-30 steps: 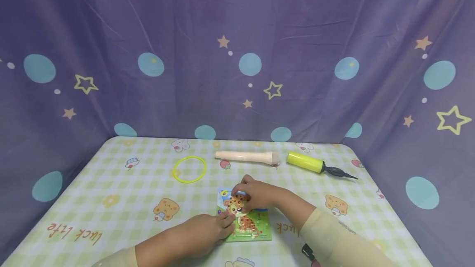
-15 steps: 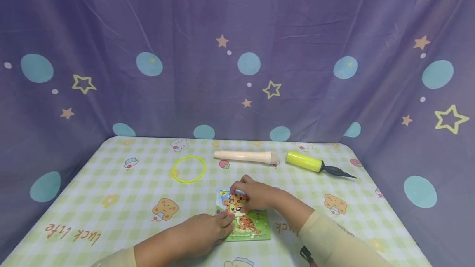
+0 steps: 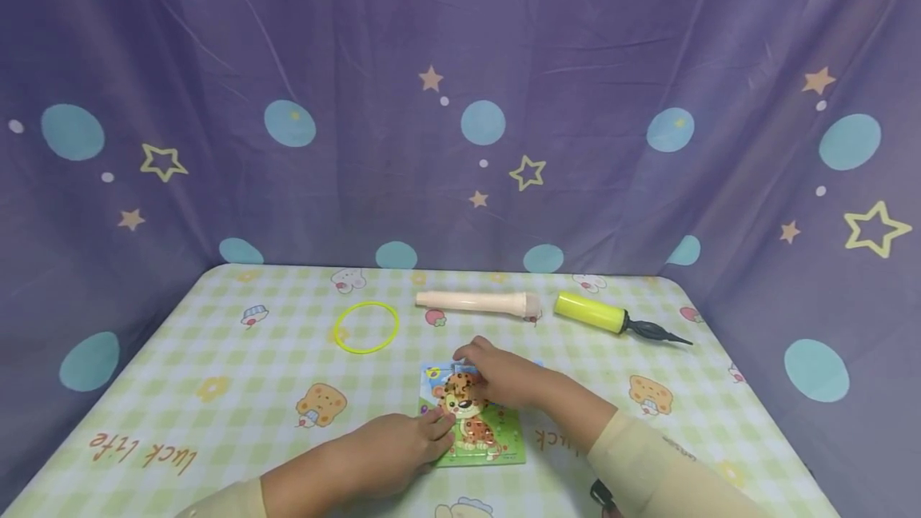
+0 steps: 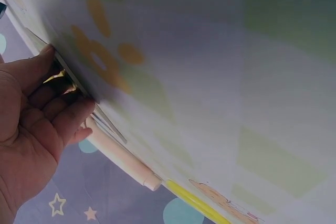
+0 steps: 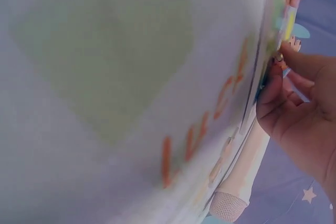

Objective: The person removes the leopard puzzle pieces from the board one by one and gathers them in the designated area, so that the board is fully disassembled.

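A leopard jigsaw puzzle (image 3: pixel 507 446) in a flat, square frame lies on the table in the head view. My left hand (image 3: pixel 403 450) holds its lower left part, fingertips on the picture; the left wrist view shows the thumb at the frame's thin edge. Over the puzzle's upper right, my right hand (image 3: pixel 511 378) has its fingers bent down around the leopard's head. In the right wrist view, the right thumb and fingers (image 5: pixel 270 90) pinch at a small orange, dark-spotted puzzle piece (image 5: pixel 280 59). The hand covers the puzzle's upper right corner.
Behind the puzzle lie a pale pink toy microphone (image 3: pixel 475 304), a yellow hand pump (image 3: pixel 590 312) with a black nozzle, and a yellow ring (image 3: pixel 367 351). A small black object (image 3: pixel 600 492) shows beside the right sleeve. A purple curtain (image 3: pixel 345 182) stands behind the checked table (image 3: pixel 252 374).
My right hand has shifted slightly right, its index finger drawn back toward the puzzle's top edge, uncovering more of the leopard's head. The left hand stays in place.
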### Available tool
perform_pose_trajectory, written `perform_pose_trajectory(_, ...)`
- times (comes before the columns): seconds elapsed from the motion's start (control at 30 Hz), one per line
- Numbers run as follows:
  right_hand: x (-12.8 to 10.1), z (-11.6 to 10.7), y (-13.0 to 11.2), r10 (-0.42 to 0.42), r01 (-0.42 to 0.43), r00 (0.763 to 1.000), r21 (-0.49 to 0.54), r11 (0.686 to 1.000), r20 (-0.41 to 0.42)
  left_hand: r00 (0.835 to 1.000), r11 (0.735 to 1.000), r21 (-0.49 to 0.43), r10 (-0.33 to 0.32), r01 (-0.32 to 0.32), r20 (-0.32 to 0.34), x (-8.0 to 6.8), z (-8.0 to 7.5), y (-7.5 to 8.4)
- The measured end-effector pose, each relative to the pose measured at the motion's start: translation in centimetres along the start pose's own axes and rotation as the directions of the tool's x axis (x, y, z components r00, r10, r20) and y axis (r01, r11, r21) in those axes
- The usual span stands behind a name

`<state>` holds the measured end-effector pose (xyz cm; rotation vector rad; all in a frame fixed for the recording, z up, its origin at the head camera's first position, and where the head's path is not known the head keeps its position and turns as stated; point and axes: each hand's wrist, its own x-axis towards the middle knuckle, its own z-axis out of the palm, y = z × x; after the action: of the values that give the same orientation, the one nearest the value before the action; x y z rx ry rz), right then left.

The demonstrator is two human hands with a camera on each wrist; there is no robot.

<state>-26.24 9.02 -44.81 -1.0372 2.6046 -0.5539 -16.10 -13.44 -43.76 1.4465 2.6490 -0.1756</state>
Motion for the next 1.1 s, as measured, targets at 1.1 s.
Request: perform_pose_trajectory(1.1,-4.6,-7.2,9.4,0.156,-0.188,0.980,0.315,0.930,0.123,0.998,0.998,-0.046,-0.039,0.041,0.047,0.1,-0.3,0.2)
